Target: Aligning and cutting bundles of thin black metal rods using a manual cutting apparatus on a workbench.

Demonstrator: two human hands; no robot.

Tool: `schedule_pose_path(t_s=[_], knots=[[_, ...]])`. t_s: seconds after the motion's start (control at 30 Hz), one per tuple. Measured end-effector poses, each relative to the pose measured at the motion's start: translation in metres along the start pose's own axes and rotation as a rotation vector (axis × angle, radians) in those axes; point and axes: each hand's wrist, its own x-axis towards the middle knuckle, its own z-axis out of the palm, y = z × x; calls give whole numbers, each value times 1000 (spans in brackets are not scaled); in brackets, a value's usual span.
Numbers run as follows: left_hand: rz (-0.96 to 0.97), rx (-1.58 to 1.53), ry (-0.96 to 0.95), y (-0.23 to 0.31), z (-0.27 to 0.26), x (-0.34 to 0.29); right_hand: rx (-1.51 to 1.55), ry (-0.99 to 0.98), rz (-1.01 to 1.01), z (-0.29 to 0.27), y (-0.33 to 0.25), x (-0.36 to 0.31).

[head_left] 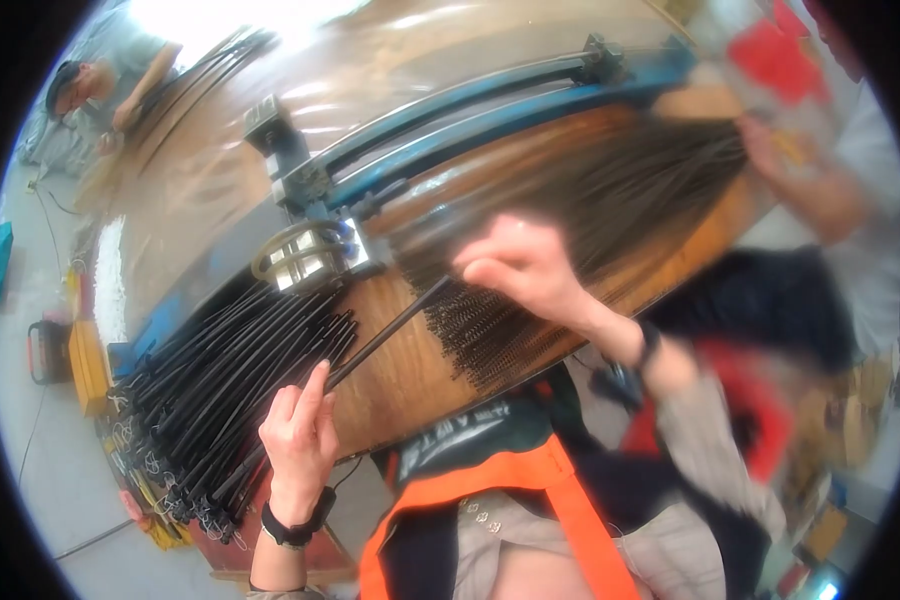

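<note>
A slim black rod [395, 330] slants across the bench between my two hands. My left hand [300, 430] is closed round its lower end, with the index finger lying along it. At the upper end, my right hand [525, 265] is closed on the rod; slight blur softens its fingers. Beside my left hand lies a thick pile of black rods [240, 370], with wire-like loops at their near ends. Under and beyond my right hand spreads a pile of thin, dark, coil-like lengths [490, 340], partly smeared. A metal block fixture [310, 255] stands just beyond the rod.
The fixture joins a long blue rail machine [490, 145] across the wooden bench [380, 410]. At the right, a co-worker's hand [770, 160] is near the coil-like pile. Another person [90, 90] sits at the far left by more rods. A yellow case [87, 370] stands left.
</note>
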Motion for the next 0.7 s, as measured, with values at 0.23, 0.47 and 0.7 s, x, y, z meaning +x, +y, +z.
schedule_pose_path(t_s=[0.23,0.47,0.7], knots=[[24,-10,-11,1,-2,2,-62,42,-79,0,4,-1],[-4,-34,-33,7,-5,5,-57,102,-157,0,9,-6],[28,-151,-231,4,-7,20,-488,4,-691,-21,14,-4]])
